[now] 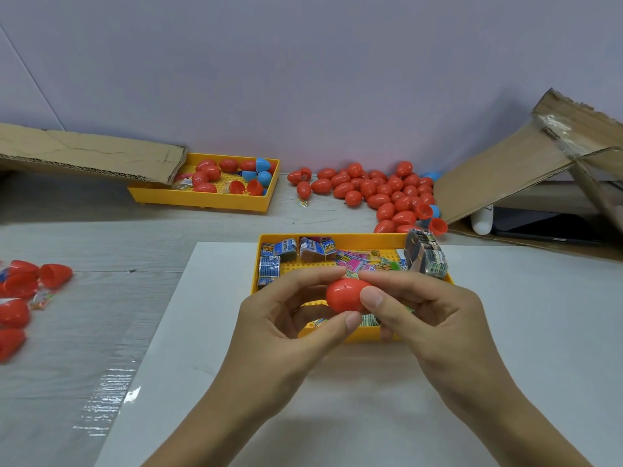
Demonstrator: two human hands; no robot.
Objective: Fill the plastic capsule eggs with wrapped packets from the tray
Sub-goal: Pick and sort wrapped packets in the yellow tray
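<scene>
Both hands meet over the near half of the yellow tray (340, 240), which sits on a white sheet toward the near middle of the surface (151, 241). Between them is 1 red capsule egg (344, 294), lying on its side with its long axis running left to right. The left hand (286, 318) pinches its left end, thumb below and fingers curled over the top; the right hand (428, 308) grips its right end, thumb pressed on the front face. A faint seam shows near the top of the egg, and from here I would judge the 2 halves are joined or nearly so, though the fingers hide most of the join.

What matters for the next move is that axis: with each hand on its own end, pushing the ends toward each other would seat the halves, pulling them apart would open the egg. Neither hand is nearer; they share it evenly.

The wrapped packets (286, 247) lie just beyond and beneath the hands, along the tray's far edge, with a taller bundle (426, 256) at its far right corner. A heap of red eggs (381, 192) lies at the far edge of the surface, a second yellow tray (202, 200) of eggs to its left, and loose red halves (20, 288) at the left edge.
</scene>
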